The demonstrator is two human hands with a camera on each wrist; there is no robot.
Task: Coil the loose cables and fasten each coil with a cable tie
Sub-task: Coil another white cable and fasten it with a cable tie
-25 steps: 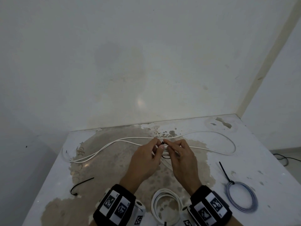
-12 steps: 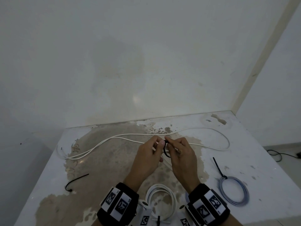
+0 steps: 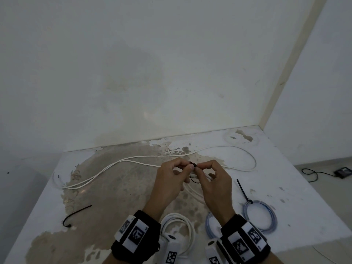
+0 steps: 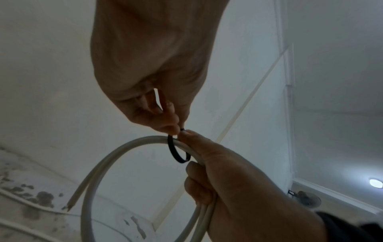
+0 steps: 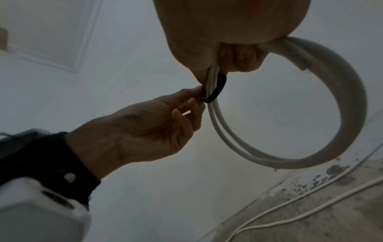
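Note:
A small coil of white cable (image 4: 99,168) hangs in my right hand (image 4: 228,172), whose curled fingers grip its bundled strands. A black cable tie (image 4: 173,150) loops loosely round those strands. My left hand (image 4: 176,129) pinches the tie's upper end between thumb and fingertips, right against my right thumb. In the right wrist view the tie (image 5: 217,91) wraps the coil (image 5: 342,106) just below my right hand (image 5: 217,68), with my left hand (image 5: 199,96) pinching it. From the head view both hands (image 3: 187,166) (image 3: 200,166) meet above the table, and they hide most of the coil.
A long loose white cable (image 3: 133,161) snakes across the stained table (image 3: 285,187). A tied blue-grey coil (image 3: 266,216), a white coil (image 3: 182,221) and another bluish coil (image 3: 209,225) lie near the front edge. A spare black tie (image 3: 76,214) lies front left. The wall stands behind.
Both hands have stayed together, pinching the tie over the held coil. The tie's black loop has come into sight below the fingertips. The head view has shifted slightly.

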